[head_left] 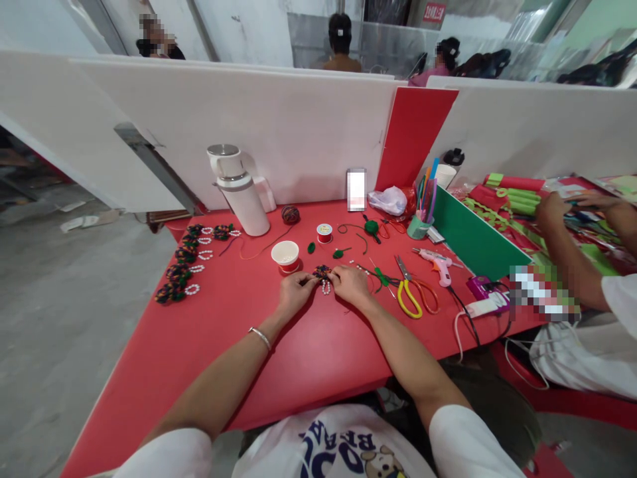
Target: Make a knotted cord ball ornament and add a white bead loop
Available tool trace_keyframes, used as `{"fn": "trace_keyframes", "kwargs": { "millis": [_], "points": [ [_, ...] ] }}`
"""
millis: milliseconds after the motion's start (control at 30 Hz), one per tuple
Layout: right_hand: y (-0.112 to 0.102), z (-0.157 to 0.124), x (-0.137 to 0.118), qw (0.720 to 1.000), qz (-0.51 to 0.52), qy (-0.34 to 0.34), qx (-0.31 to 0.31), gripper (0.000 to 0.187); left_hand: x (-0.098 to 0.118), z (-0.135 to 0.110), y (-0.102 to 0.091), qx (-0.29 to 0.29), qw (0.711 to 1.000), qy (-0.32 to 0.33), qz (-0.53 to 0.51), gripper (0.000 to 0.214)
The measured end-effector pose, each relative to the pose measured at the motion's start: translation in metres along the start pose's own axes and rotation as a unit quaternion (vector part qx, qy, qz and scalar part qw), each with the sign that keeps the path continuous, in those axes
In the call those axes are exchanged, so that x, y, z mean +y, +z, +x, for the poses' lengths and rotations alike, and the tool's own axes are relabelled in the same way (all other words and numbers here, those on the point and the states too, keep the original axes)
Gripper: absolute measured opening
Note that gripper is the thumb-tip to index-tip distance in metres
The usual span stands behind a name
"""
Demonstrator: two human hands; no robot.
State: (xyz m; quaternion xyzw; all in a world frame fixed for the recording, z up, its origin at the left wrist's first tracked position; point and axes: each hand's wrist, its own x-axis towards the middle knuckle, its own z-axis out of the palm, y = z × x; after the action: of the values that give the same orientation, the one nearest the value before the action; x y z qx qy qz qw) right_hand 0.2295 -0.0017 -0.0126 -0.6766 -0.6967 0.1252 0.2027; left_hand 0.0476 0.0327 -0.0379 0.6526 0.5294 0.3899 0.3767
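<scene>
My left hand (294, 292) and my right hand (350, 283) rest on the red table (239, 345), fingers pinched on either side of a small dark multicoloured yarn ornament (322, 271) with a white bead loop (326, 287) hanging from it. Both hands grip this piece. Just behind it stands a red-and-white paper cup of beads (285, 255). Several finished ornaments with bead loops (185, 264) lie in a row at the left of the table.
A white flask (239, 192), ball of yarn (290, 214), red thread spool (324, 232), phone (356, 190), yellow scissors (411, 292), glue gun (438, 263) and pen cup (421, 223) sit around. A green divider (472, 239) separates a co-worker's arms (567, 245) on the right.
</scene>
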Motion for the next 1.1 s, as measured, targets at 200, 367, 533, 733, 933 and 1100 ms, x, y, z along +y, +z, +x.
{"fn": "trace_keyframes", "kwargs": {
  "millis": [200,367,533,733,933,1100],
  "points": [
    [0.0,0.004,0.005,0.988,0.148,0.049,-0.003,0.032,0.004,-0.001,-0.001,0.014,0.999,-0.004,-0.031,0.014],
    [0.003,0.008,0.011,0.905,0.411,0.091,-0.061,0.034,0.002,-0.002,-0.001,0.002,1.0,0.013,-0.016,0.017],
    [0.006,0.006,0.008,0.807,0.566,0.112,-0.128,0.033,-0.001,-0.005,0.0,-0.045,0.996,0.078,0.009,0.019],
    [0.011,0.006,0.005,0.825,0.546,0.096,-0.115,0.024,0.001,-0.006,0.002,-0.077,0.985,0.154,-0.017,0.017],
    [0.012,0.005,0.005,0.893,0.44,0.028,-0.089,0.019,0.0,-0.005,0.002,-0.075,0.988,0.13,-0.036,0.021],
    [0.018,0.007,0.008,0.943,0.331,-0.022,-0.029,0.016,-0.001,-0.005,0.003,-0.072,0.994,0.076,-0.038,0.026]
  ]
}}
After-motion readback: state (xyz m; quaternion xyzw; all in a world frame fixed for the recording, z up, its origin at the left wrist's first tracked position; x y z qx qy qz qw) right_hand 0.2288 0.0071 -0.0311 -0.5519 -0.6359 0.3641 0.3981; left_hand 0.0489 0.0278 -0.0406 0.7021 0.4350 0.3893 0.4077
